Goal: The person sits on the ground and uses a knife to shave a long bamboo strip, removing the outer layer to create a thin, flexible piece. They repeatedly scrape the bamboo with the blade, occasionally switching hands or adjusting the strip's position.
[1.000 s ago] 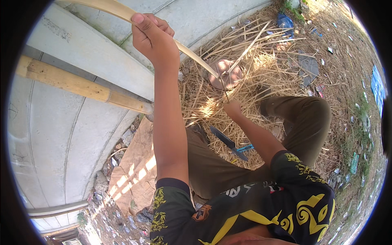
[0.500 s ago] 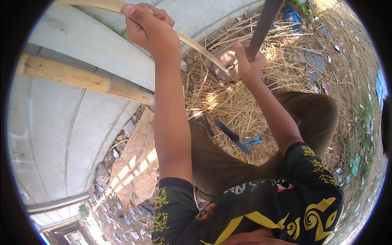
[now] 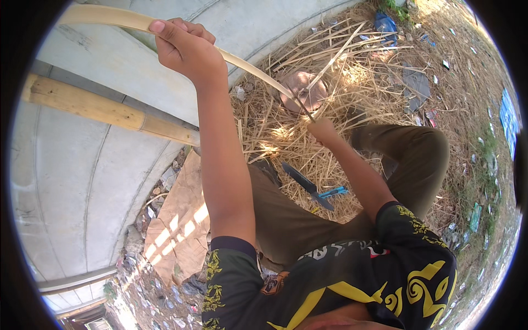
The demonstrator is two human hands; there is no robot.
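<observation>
My left hand is closed around a long pale bamboo strip, which curves from the upper left down to a round wooden block. On that block, the strip's lower end meets the dark blade of a large knife. My right hand is closed on the knife, its handle hidden in my fist. A separate pale sliver slants up and right from the block. Between my legs lies a second knife with a dark blade and a blue handle.
Straw-like bamboo shavings surround the block. A pale panelled wall with a bamboo pole along it stands at left. Flattened cardboard lies beside my left leg. Blue plastic and scattered litter dot the ground.
My right hand has brought the knife down from a raised position, so its blade is at the strip on the block. The left hand and strip have shifted slightly left in view.
</observation>
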